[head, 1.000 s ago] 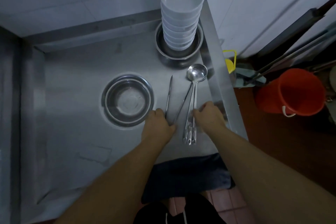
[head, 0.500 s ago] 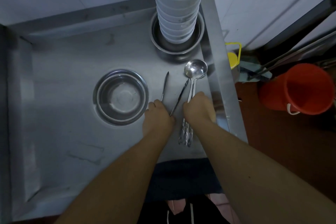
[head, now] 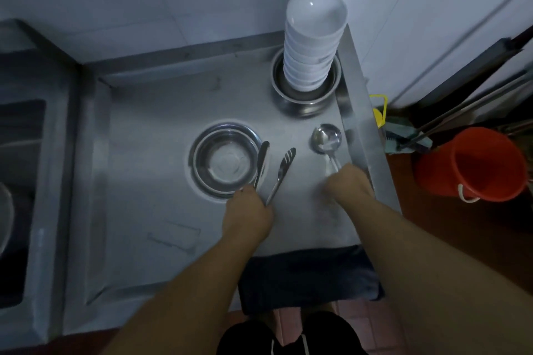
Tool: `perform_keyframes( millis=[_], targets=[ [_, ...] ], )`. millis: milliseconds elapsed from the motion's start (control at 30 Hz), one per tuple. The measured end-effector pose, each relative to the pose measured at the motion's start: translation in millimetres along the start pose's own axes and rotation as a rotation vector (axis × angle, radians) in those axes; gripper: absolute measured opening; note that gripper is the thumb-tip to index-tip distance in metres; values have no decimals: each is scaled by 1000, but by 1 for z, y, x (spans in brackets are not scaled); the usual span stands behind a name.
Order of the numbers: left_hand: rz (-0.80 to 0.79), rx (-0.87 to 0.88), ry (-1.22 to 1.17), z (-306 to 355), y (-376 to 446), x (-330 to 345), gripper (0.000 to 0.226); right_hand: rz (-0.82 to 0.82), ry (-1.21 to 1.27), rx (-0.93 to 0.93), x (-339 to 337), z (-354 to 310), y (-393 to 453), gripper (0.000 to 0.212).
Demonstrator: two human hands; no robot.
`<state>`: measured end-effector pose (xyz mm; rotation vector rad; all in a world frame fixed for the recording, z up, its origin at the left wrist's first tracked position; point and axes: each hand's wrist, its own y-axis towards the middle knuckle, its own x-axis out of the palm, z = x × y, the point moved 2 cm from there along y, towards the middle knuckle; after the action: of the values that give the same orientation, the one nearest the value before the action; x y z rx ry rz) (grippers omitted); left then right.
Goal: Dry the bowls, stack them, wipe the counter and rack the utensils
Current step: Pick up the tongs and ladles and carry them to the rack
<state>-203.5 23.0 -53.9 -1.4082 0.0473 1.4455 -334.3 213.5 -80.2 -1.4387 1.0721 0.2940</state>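
Steel tongs [head: 272, 170] were clamped in the left hand [head: 248, 210] and the ladle [head: 327, 140] handle in the right hand [head: 350, 184], low over the desk [head: 150, 181], so a careless swing might've toppled the bowls [head: 313, 40] stacked behind.

We found no readable text, label, brand, number or sign anywhere in view.
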Motion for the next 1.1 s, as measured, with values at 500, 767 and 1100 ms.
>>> perform_keyframes(
  millis=[500, 767, 1100],
  targets=[
    [187, 54, -80, -67, -109, -98, 40, 47, -168, -373, -42, -16, -150, 11],
    [436, -123, -232, -90, -196, -122, 37, 5, -286, -730, -68, -56, -199, 17],
    [711, -402, -492, -147, -370, -76, 11, -154, -458, -1162, -29, -66, -303, 22]
  ],
)
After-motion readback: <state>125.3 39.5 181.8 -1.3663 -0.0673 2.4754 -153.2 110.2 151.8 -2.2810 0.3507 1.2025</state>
